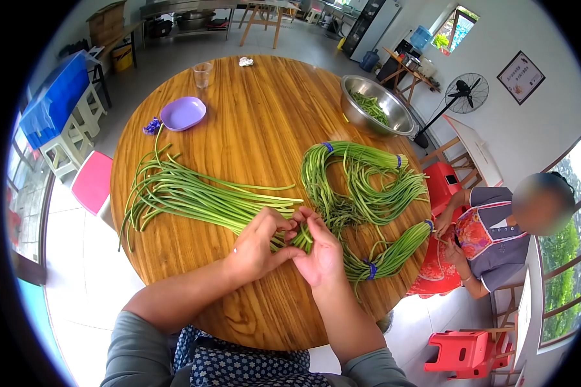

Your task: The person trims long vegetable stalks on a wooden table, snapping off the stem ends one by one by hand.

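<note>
Loose garlic scapes (181, 190) lie spread across the left half of the round wooden table, with their cut ends gathered between my hands. My left hand (255, 248) is closed around these ends, fingertips pinched towards the right. Close against it, my right hand (323, 251) curls its fingers and thumb around a few green stem ends. The fingertips of both hands almost meet and partly hide what they grip. Just right of my hands lie garlic scape bundles bound with purple ties, a long curved one (361, 155) and a shorter one (400, 255).
A purple plate (183, 113) sits beside a heap of purple ties (152, 126). Further back are a clear cup (202, 76) and crumpled white paper (246, 62). A steel basin (397, 116) holds green pieces. A person (478, 226) in a red apron sits at the right.
</note>
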Available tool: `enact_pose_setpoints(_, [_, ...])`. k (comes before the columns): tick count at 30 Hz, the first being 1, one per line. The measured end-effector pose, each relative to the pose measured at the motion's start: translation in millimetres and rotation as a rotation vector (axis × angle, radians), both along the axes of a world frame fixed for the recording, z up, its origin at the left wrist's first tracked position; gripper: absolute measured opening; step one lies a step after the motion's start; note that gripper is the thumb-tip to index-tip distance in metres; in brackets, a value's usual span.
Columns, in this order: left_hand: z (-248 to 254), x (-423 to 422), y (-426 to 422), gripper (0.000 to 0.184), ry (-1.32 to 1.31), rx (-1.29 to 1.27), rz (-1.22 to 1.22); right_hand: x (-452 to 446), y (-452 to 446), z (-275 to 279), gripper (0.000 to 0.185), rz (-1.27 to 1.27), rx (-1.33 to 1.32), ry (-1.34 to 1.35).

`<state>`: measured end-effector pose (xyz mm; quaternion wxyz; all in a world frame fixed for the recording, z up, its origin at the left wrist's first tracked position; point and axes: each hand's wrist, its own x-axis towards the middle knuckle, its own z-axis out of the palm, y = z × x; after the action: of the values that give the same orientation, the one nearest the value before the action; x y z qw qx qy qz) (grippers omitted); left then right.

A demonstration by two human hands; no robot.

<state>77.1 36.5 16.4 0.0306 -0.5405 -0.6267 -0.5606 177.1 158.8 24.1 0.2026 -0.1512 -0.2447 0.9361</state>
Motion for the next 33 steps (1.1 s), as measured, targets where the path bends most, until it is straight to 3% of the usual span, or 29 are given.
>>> enact_pose_setpoints(8, [-2.0, -0.7, 0.5, 0.054, -0.017, -0.029, 0.002, -0.5, -1.8, -4.9, 0.025, -0.025, 0.186, -0.078])
enact_pose_setpoints(13, [7.5, 3.4, 1.2, 0.055, -0.013, 0.003, -0.059, 2.0, -4.8, 14.0, 0.045, -0.031, 0.113, -0.263])
enact_pose_setpoints(16, [0.2, 6.9, 2.9, 0.055, -0.026, -0.023, -0.025, -1.7, -2.5, -4.7, 0.045, -0.026, 0.126, -0.114])
enact_pose_setpoints(33, [-2.7, -4.3, 2.0, 0.06, -0.064, -0.03, -0.132, -0.1, 4.9, -7.8, 0.022, -0.04, 0.009, -0.027])
